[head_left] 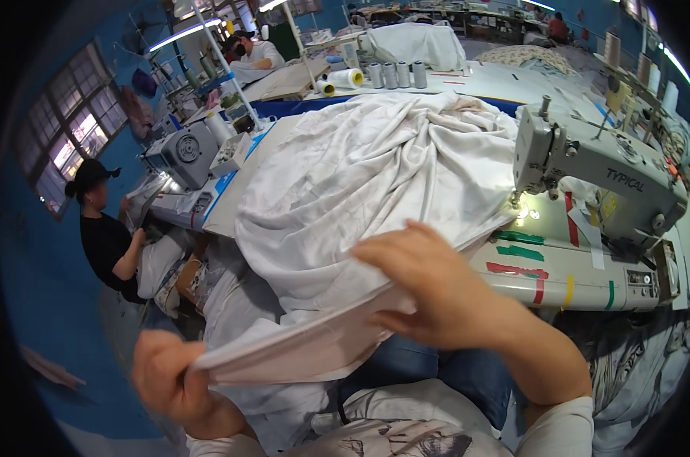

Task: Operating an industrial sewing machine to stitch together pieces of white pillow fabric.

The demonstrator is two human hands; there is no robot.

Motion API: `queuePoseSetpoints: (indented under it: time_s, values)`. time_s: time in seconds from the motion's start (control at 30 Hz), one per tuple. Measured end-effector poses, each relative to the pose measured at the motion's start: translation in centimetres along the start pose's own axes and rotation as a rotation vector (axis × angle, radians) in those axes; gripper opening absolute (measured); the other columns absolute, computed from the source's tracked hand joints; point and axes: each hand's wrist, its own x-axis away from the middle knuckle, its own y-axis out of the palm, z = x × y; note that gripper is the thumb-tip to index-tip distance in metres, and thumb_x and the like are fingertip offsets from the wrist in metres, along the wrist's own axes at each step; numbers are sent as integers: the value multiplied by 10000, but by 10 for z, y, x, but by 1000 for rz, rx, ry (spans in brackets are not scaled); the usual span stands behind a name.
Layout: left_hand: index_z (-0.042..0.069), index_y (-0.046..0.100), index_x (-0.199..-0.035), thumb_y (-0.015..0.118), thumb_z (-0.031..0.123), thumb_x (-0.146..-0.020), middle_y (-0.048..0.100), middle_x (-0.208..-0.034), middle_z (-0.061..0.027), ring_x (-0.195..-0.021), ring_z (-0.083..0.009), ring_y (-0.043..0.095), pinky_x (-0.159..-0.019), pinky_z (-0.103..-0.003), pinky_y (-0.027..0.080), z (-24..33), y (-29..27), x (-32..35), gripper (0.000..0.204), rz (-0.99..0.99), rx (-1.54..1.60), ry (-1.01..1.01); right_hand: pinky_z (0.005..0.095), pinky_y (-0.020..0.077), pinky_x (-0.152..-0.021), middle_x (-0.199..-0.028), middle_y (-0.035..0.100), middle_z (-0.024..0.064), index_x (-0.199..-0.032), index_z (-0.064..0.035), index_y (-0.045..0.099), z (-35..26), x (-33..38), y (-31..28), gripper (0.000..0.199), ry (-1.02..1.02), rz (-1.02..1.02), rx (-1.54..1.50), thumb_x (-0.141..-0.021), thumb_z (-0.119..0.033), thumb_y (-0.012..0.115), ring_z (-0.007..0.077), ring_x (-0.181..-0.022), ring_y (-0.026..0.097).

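A large piece of white, satiny fabric (337, 183) lies in folds over the table and hangs down toward my lap. Near the lower left, my left hand (173, 381) is closed on the fabric's folded edge and pulls it out in a taut line. My right hand (429, 293) is over that edge midway along, slightly blurred, its fingers stretched and its thumb apart from them. From there the edge runs up to the needle area of a grey sewing machine (604, 164), lit by a small lamp. The fabric's far right side lies beside the needle.
Coloured tape strips (516, 270) mark the machine bed. Several grey thread spools (390, 75) and a yellow-ended cone (345, 78) stand on the table behind. To the left, a person in black (105, 236) sits at another sewing machine (185, 156). More cloth (634, 373) hangs below right.
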Motion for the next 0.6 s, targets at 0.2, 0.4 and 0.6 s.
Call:
queuePoseSetpoints:
  time_s: [0.2, 0.4, 0.6]
  values:
    - [67, 475, -784, 644, 261, -836, 425, -708, -21, -541, -132, 384, -448, -267, 247, 23, 7, 33, 262, 157, 544, 441, 403, 501, -898, -914, 647, 100, -948, -10, 633, -77, 10, -16, 170, -361, -62, 98, -810, -104, 597, 241, -894, 643]
    - [47, 513, -860, 608, 226, -860, 495, -793, -52, -648, -178, 457, -559, -275, 323, -18, 30, 113, 203, -206, 689, 418, 373, 565, -812, -913, 720, 170, -902, 48, 714, -100, 90, -46, 418, -55, 134, -175, -988, -261, 447, 271, -860, 717]
    - [27, 552, -937, 573, 192, -883, 566, -878, -84, -756, -224, 531, -670, -282, 399, -91, 7, 255, 175, -656, 821, 367, 346, 526, -901, -1049, 703, 159, -1051, 47, 688, -107, 210, 36, 226, 547, 167, -553, -872, -51, 592, 291, -972, 685]
